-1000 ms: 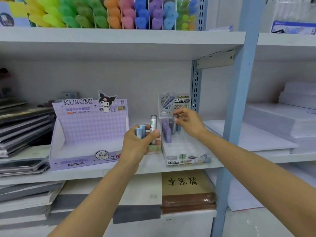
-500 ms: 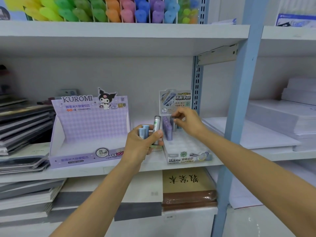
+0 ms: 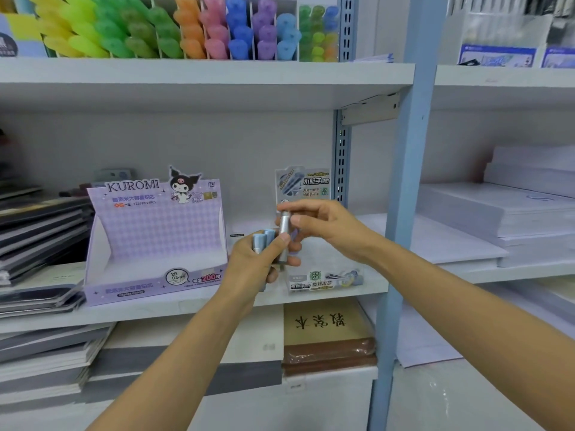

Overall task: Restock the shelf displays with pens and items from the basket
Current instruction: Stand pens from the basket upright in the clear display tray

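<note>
My left hand curled round two blue lead tubes and the lower half of an upright silver lead tube, my right hand pinching its top, both just before the white lead display tray on the shelf, Kuromi display box to the left

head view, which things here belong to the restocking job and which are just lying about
In the job: left hand gripping blue tubes; right hand pinching the grey tube; lead display tray; Kuromi display box.
Lying about: highlighters on the top shelf; paper stacks; dark notebooks; brown book below.
</note>
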A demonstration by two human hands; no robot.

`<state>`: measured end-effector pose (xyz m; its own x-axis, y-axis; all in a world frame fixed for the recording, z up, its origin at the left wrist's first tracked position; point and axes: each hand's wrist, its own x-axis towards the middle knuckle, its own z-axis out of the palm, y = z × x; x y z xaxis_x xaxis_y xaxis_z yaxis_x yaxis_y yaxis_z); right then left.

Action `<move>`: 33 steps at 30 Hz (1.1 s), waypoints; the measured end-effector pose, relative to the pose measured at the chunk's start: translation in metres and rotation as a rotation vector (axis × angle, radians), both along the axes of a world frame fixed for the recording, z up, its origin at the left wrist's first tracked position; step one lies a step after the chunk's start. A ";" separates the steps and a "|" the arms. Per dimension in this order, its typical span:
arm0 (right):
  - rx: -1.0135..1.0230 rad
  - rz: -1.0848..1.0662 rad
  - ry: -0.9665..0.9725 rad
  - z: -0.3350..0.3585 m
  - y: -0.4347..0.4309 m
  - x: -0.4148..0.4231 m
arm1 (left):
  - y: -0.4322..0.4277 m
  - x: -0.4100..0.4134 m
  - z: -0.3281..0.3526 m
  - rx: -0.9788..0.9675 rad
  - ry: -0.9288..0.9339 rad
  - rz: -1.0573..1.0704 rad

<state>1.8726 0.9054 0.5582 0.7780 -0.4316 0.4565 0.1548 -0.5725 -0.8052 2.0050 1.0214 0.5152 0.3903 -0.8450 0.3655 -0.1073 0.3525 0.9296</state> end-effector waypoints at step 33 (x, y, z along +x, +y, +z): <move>-0.288 -0.471 0.080 -0.017 -0.059 0.025 | 0.001 0.021 -0.014 0.063 0.014 -0.091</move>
<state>1.8972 0.8467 0.5412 0.5683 -0.6074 0.5550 -0.2258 -0.7638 -0.6047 2.0258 1.0226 0.5013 0.3159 -0.8983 0.3055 -0.0645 0.3009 0.9515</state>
